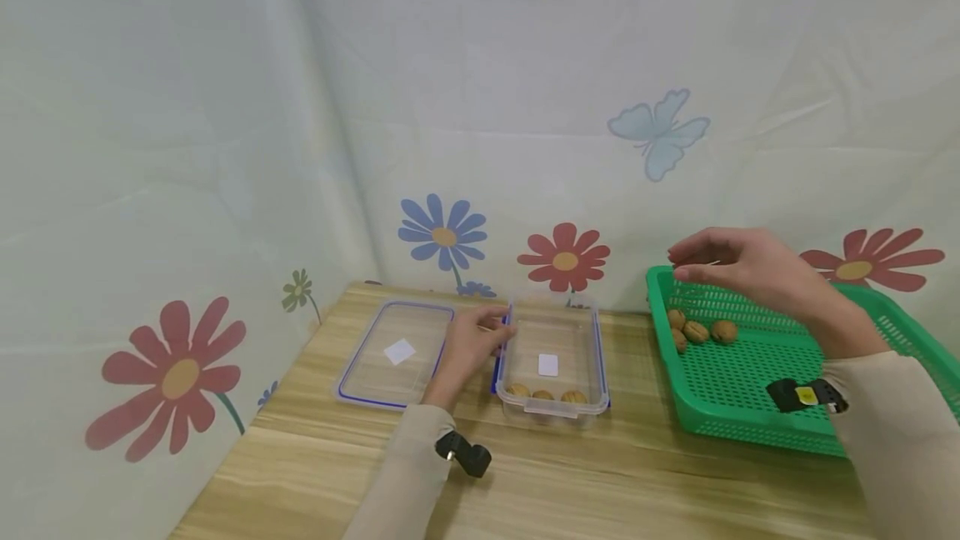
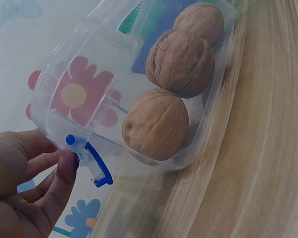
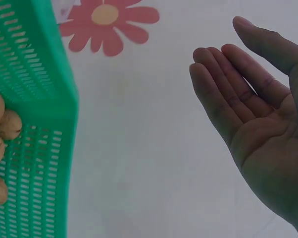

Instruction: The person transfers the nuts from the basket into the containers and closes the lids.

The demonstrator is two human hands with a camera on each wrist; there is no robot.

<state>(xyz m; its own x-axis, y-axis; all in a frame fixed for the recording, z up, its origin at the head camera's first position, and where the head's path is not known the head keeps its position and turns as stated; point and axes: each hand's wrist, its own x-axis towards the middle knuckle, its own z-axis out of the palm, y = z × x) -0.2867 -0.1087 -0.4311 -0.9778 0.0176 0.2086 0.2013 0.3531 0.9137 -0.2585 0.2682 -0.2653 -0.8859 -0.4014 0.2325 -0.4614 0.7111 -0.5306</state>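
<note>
A clear plastic storage box [image 1: 598, 361] with blue trim stands on the table, three walnuts [image 2: 156, 124] lying along its near end. My left hand [image 1: 468, 347] is at the box's left rim; in the left wrist view its thumb and fingers pinch the corner beside a hanging blue-edged latch [image 2: 97, 166]. My right hand [image 1: 753, 265] hovers above the left side of a green plastic basket [image 1: 678, 390]. Its palm and extended, slightly bent fingers [image 3: 216, 91] show in the right wrist view, holding nothing. Several walnuts [image 1: 723, 332] sit in the basket's far left corner.
Left of the box, a clear lid [image 1: 420, 325] with a blue seal and a white label [image 1: 400, 351] lies flat on the wooden table [image 1: 570, 482]. A pale curtain [image 1: 480, 107] printed with flowers and a butterfly hangs close behind the table and along its left side.
</note>
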